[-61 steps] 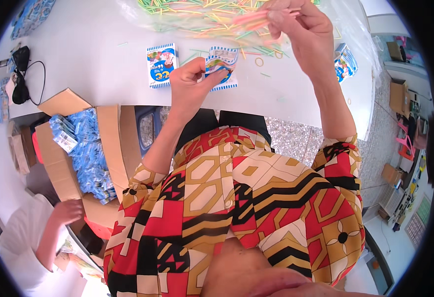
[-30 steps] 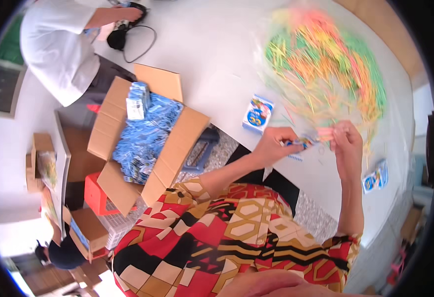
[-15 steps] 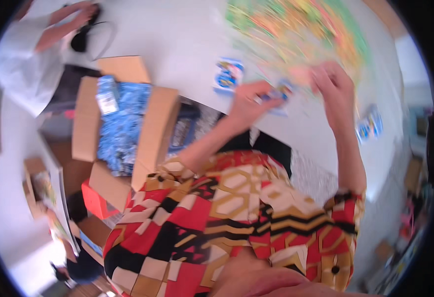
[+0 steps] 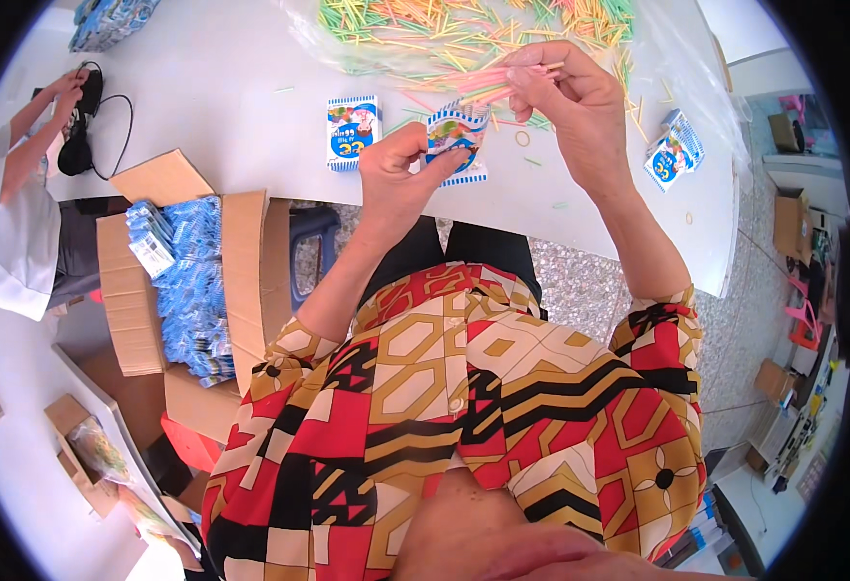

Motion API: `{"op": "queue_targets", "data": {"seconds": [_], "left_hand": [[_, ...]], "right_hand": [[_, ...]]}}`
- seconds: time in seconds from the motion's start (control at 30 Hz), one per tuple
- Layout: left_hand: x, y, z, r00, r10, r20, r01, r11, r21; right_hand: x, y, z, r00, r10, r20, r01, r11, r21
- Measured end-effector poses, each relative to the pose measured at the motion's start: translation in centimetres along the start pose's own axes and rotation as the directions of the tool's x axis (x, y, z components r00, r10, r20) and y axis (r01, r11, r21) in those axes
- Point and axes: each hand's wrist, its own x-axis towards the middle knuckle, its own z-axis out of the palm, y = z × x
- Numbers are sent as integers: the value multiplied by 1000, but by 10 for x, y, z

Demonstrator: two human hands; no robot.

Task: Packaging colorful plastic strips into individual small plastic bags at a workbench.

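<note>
Left hand (image 4: 401, 169) pinches a small packet (image 4: 456, 145) – its print half-hidden; right hand (image 4: 565, 92) grips thin sticks (image 4: 488, 89).

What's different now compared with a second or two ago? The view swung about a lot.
Mostly the head turned; the view is back over the table. The left hand still holds the small blue-and-white packet, and the right hand keeps its pinch of coloured sticks above it. The second packet, the stick pile and the box of blue packs lie unchanged.
</note>
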Motion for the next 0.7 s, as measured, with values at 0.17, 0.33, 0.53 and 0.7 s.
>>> {"op": "queue_targets", "data": {"seconds": [0.17,0.33,0.53,0.7], "left_hand": [[2,14,5,999,-47,-6,46,994,-98],[2,19,6,992,-111,67,123,966,-226],[2,18,4,976,-181,120,210,930,-302],[1,18,0,966,-200,166,242,924,-295]], "right_hand": [[-6,-8,10,991,-136,-9,135,986,-99],[-6,-5,5,863,-476,167,503,785,-362],[-2,-17,1,629,-658,415,776,497,-389],[-2,-20,-2,512,-681,523,859,390,-333]]}}
